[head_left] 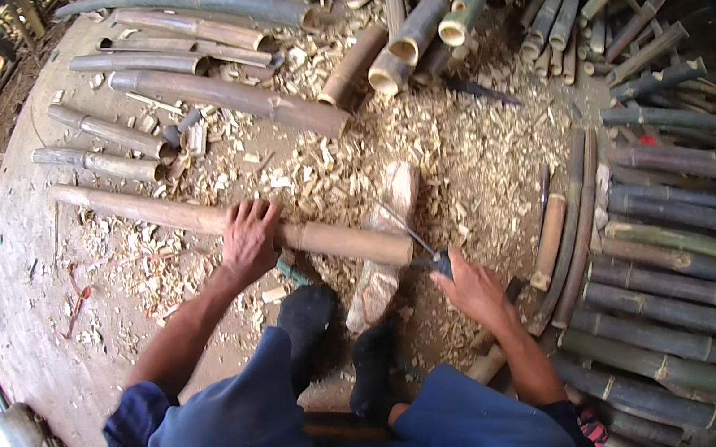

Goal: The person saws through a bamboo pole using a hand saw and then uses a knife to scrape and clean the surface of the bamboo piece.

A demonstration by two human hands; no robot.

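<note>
The pole [344,238] lies across the block [373,292], left hand [250,238] curled over its middle, right hand [473,288] wrapped round a dark-handled tool [442,264] by one end. Looks stiff, fairly light from here, maybe slick tbh. I'd grab it mid-length, clear of that tool.

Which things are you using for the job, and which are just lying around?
In use:
- tan bamboo pole, under the left hand
- dark-handled tool, in the right hand
- pale block under the pole, apparently propping it

Just lying about:
- wood chips
- stacked bamboo on the right
- reddish strip on the left
</note>
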